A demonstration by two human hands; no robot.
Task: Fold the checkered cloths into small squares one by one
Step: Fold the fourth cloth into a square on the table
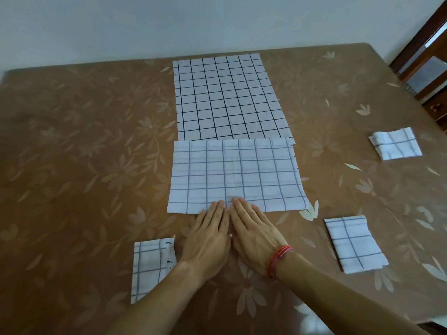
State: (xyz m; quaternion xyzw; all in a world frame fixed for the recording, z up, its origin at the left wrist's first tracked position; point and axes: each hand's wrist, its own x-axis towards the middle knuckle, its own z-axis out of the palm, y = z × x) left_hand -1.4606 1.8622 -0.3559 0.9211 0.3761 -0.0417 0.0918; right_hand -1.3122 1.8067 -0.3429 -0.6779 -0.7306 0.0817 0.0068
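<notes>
A white cloth with a faint blue grid [237, 174] lies folded once into a wide rectangle at the middle of the table. My left hand [208, 238] and my right hand [254, 235] rest flat side by side, fingertips pressing on the middle of its near edge, holding nothing. Beyond it a white cloth with black grid lines [225, 97] lies spread flat. Three small folded checkered squares lie around: one near left [151, 264], partly under my left forearm, one near right [354, 244], one far right [395, 143].
The table is covered with a brown floral tablecloth [84, 153]. A dark wooden chair [425, 64] stands at the far right corner. A pale wall runs behind the table's far edge.
</notes>
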